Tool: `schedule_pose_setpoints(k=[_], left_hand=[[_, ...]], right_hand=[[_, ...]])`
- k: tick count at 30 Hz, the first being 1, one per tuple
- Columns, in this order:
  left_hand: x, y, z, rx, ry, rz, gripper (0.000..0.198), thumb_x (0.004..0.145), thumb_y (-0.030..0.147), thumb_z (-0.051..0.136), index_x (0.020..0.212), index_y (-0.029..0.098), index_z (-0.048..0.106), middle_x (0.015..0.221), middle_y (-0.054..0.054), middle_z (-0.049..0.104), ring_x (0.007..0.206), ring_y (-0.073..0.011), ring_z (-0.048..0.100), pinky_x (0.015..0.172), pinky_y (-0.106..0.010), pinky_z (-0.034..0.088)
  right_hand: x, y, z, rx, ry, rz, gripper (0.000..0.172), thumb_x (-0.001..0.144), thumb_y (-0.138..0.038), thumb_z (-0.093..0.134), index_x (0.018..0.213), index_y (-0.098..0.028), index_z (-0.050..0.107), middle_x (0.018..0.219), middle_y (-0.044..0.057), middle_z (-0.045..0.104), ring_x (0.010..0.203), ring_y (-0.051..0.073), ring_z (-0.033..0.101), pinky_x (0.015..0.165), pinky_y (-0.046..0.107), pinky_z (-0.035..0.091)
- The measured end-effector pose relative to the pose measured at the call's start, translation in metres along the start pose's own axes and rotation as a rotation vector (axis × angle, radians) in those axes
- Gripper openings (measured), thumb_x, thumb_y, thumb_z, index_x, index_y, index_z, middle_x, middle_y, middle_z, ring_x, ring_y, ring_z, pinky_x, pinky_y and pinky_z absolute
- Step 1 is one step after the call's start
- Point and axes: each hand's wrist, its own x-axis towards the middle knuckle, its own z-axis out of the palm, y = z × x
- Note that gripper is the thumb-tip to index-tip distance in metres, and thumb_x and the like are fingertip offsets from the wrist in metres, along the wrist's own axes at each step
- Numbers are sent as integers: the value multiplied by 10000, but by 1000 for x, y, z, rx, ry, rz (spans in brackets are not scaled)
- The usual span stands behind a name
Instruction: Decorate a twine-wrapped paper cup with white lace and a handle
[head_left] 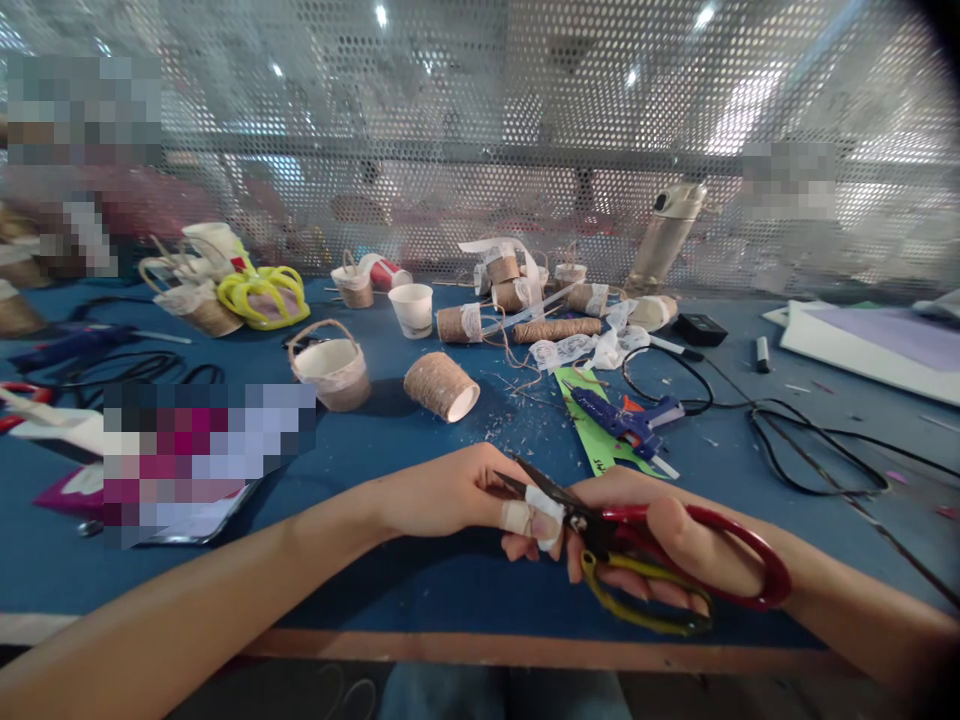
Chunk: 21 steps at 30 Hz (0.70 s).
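Observation:
My right hand (664,540) grips scissors (637,520) with one red and one yellow handle. Their dark blades are spread and reach to my left hand (457,490). That hand is closed, its thumb and curled fingers pressed together close to the blades. A beige band (517,517) goes round the thumb, and a small white piece (545,512) lies at its tip, beside the blades. Whether the white piece is wrapped on the thumb or pinched, I cannot tell. Beyond my hands, a twine-covered cup (441,387) lies on its side.
A blue glue gun (626,415) rests on green card (589,440), its cord trailing right. A handled basket cup (334,370), a white cup (411,310), lace (585,345) and a twine roll (556,330) stand or lie behind. A perforated metal screen (480,130) bounds the table's back.

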Motion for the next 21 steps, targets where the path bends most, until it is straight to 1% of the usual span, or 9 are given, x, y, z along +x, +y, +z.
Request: schedule_pose_setpoints(k=[2, 4, 8, 10, 15, 18, 21], left_hand=[[0, -1, 0, -4, -7, -8, 263, 887, 400, 753, 881, 145, 817, 716, -20, 706, 562, -89, 536, 627, -219, 446], [1, -1, 0, -4, -7, -17, 258, 890, 395, 752, 895, 145, 815, 720, -20, 707, 568, -87, 536, 635, -216, 445], [1, -1, 0, 3, -18, -14, 304, 887, 430, 747, 868, 133, 808, 753, -40, 718, 585, -102, 547, 640, -234, 462], [2, -1, 1, -1, -23, -7, 330, 876, 456, 751, 862, 131, 808, 763, -47, 723, 585, -105, 546, 635, -238, 464], [2, -2, 2, -21, -6, -22, 322, 856, 462, 770, 856, 144, 814, 729, -36, 730, 553, -95, 530, 608, -225, 455], [2, -2, 3, -36, -11, -40, 330, 840, 477, 782, 863, 149, 818, 744, -33, 735, 562, -96, 542, 604, -222, 469], [2, -2, 2, -39, -9, -48, 317, 846, 463, 782, 883, 151, 821, 748, -32, 735, 566, -95, 548, 614, -223, 474]], right_hand=[[0, 0, 0, 2, 15, 11, 861, 769, -928, 406, 1038, -154, 671, 670, -14, 510, 407, 44, 391, 332, 136, 361], [-1, 1, 1, 3, 25, 13, 835, 766, -917, 436, 1004, -153, 674, 675, -12, 513, 412, 42, 388, 327, 129, 341], [0, 2, -1, -5, -3, -10, 916, 774, -944, 336, 1042, -137, 674, 672, -11, 510, 400, 41, 382, 325, 137, 360], [0, 2, -1, -1, -13, -9, 931, 768, -950, 329, 1059, -134, 670, 664, -8, 515, 407, 49, 394, 332, 144, 376], [1, 1, 0, -4, -17, -6, 902, 792, -924, 361, 1094, -130, 664, 648, -24, 505, 385, 39, 370, 327, 140, 374], [1, 0, 1, -28, -1, -8, 872, 788, -911, 416, 1039, -117, 672, 668, -15, 514, 400, 40, 393, 321, 131, 355], [1, 1, 0, -33, -13, -20, 882, 804, -913, 374, 1013, -109, 669, 658, -15, 510, 398, 38, 397, 323, 129, 365]])
